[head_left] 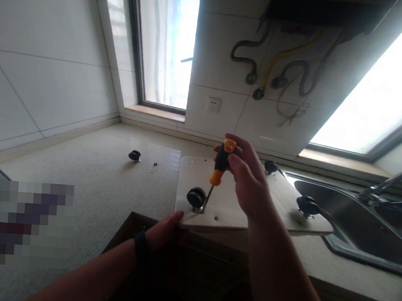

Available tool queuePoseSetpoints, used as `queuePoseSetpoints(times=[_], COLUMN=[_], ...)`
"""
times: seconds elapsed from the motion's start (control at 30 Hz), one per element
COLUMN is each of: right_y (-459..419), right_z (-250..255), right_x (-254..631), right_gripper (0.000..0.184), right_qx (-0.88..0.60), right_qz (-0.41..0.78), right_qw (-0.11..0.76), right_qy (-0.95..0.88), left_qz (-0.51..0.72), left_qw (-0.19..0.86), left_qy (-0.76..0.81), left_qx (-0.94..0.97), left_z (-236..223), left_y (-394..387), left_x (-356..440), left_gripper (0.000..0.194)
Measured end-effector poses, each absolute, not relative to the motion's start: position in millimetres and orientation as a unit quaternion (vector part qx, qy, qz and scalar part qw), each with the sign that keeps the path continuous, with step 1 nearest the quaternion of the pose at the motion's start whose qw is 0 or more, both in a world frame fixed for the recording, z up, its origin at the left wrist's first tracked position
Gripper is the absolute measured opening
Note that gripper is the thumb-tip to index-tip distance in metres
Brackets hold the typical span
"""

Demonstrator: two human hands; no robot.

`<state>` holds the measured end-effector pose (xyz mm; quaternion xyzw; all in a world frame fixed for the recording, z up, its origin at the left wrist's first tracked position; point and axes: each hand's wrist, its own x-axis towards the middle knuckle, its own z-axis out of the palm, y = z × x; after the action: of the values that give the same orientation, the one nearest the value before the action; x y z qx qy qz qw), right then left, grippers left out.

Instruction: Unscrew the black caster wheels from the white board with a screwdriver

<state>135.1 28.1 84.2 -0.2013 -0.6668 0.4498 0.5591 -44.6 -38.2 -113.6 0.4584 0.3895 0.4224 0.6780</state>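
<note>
"What's the right hand (245, 176) doing?"

"It's wrapped around the screwdriver (223, 159), whose shaft slants down to the metal plate of the near-left caster (196, 197). Whether the tip sits in a screw, I can't tell."

"And the left hand (164, 230)?"

"Pinching the white board (231, 207) at its near-left corner, thumb on top. The fingers below are hidden."

"Where's the board?"

"Flat on the countertop (143, 187), near the front edge, its right end at the sink (352, 258)."

"How many casters on it?"

"3, wheels up: the near-left caster, plus a far-right caster (270, 167) and a near-right caster (307, 205). The far-left corner shows small holes (191, 161). A 4th caster (134, 155) sits on the countertop, near some tiny dark pieces (155, 164)."
</note>
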Motion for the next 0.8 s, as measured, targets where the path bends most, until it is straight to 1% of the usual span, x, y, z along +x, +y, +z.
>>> queuePoseSetpoints(times=[0.1,0.13,0.23,0.33,0.47,0.8], right_y=[29.6,30.1,31.8,34.0,35.8,35.3], right_z=[84.0,83.4,82.2,82.6,83.0,79.1], right_x=[131.6,130.7,129.9,131.7,134.7,138.8], right_gripper=[0.061,0.063,0.061,0.064,0.054,0.049], right_qx=[-0.256,-0.264,-0.268,-0.265,-0.251,-0.226], right_qz=[0.365,0.347,0.339,0.354,0.361,0.360], right_qw=[0.548,0.542,0.539,0.552,0.558,0.562], right_qy=[-0.708,-0.718,-0.723,-0.707,-0.704,-0.709], left_qz=[0.442,0.438,0.436,0.443,0.442,0.437], left_qw=[0.647,0.649,0.645,0.638,0.642,0.636], left_qy=[0.412,0.416,0.428,0.422,0.415,0.420], left_qx=[0.465,0.462,0.460,0.468,0.469,0.478], left_z=[-109.8,-109.0,-108.5,-110.0,-112.0,-115.6], left_y=[-39.7,-40.2,-40.8,-40.0,-38.5,-38.7], left_x=[-43.3,-42.9,-42.3,-42.5,-43.2,-44.8], left_gripper=[0.072,0.072,0.072,0.072,0.072,0.073])
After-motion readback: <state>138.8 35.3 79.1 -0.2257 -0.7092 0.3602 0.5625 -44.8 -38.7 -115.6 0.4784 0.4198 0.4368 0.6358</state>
